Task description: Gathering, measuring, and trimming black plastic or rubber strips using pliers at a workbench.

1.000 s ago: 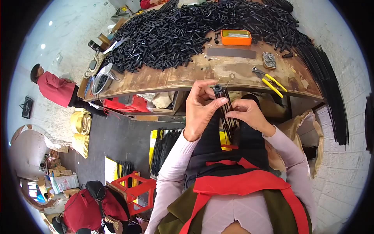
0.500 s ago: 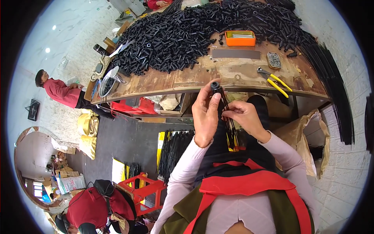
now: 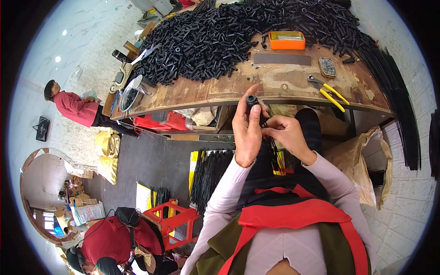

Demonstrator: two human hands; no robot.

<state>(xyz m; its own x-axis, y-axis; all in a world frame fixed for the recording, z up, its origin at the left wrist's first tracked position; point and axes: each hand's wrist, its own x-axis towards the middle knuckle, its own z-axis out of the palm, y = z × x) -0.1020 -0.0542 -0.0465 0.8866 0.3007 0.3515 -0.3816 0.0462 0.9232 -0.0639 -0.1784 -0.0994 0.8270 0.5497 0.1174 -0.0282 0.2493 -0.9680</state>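
Short black plastic tube [image 3: 251, 100], held upright just below the near edge of the worn wooden bench [image 3: 192, 94], its open end facing up. The fingers of my left hand [image 3: 246, 130] are closed around it, thumb pressed along its side. My right hand [image 3: 288, 134] sits just beside the left, touching it; its fingers are pinched on thin black rods [image 3: 274, 153] that hang down over my lap toward a bundle with yellow ends. How tightly those fingers grip I cannot tell.

On the bench, a large heap of short black tubes [image 3: 215, 39] covers the far half. Near it lie an orange rectangular tray [image 3: 287, 40], a dark flat strip [image 3: 282, 58], a small rectangular tin of tiny dark parts [image 3: 327, 67] and yellow-handled pliers [image 3: 331, 91], all well apart from my hands. A round metal bowl [image 3: 130, 91] stands at the left end of the bench. Long black rods [image 3: 394, 96] drape over the right end.

Below the bench, a bundle of black rods [image 3: 211, 172] lies on the dark floor beside a red plastic stool [image 3: 172, 220]. A brown paper sack [image 3: 362, 160] stands to my right. A person in a red top [image 3: 73, 107] stands at far left; another person in red [image 3: 110, 240] crouches at lower left.
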